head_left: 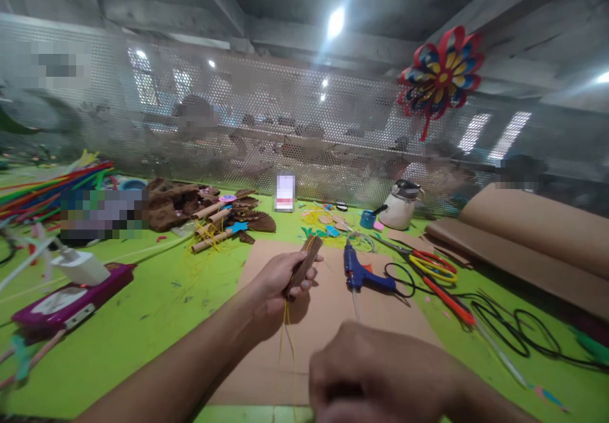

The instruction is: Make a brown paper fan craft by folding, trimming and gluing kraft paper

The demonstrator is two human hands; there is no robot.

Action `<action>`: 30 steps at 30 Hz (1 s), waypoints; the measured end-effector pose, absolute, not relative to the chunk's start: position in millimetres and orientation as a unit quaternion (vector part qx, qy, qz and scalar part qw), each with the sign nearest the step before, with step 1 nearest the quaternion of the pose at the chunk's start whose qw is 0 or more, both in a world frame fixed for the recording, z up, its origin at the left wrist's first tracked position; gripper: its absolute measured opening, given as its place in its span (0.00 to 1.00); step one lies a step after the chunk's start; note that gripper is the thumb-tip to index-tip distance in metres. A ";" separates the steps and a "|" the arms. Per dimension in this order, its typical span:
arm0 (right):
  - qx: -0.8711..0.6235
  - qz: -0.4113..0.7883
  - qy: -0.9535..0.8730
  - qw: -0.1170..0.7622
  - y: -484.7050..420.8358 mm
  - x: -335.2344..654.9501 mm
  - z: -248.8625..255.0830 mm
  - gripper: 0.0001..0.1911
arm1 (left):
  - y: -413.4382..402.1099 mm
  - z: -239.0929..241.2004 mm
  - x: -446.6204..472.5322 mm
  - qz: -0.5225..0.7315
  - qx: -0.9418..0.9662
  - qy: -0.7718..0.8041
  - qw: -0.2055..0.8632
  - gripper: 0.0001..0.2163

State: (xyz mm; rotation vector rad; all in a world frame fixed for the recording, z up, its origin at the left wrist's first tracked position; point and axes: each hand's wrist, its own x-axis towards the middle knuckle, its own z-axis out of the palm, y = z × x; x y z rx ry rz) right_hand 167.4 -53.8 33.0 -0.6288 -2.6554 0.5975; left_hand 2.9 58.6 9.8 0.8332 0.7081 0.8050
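My left hand is closed around a folded brown paper strip, held slantwise above a brown cardboard sheet. Thin yellow string hangs from the strip's lower end toward the bottom of the view. Low in front, my right hand is curled into a fist with its knuckles up. Whatever its fingers grip is hidden. Just beyond that fist lies a blue hot glue gun with a glue stick in its back.
Scissors, a red-handled tool and black cable lie right. Brown paper tubes and pleated fans sit back left, near a phone. A purple power strip is left; a white spray bottle stands behind.
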 end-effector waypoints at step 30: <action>-0.312 0.138 -0.836 0.429 47.8 202.8 12.6 0.13 | 44.4 6.7 14.1 0.274 0.484 0.360 0.749 0.15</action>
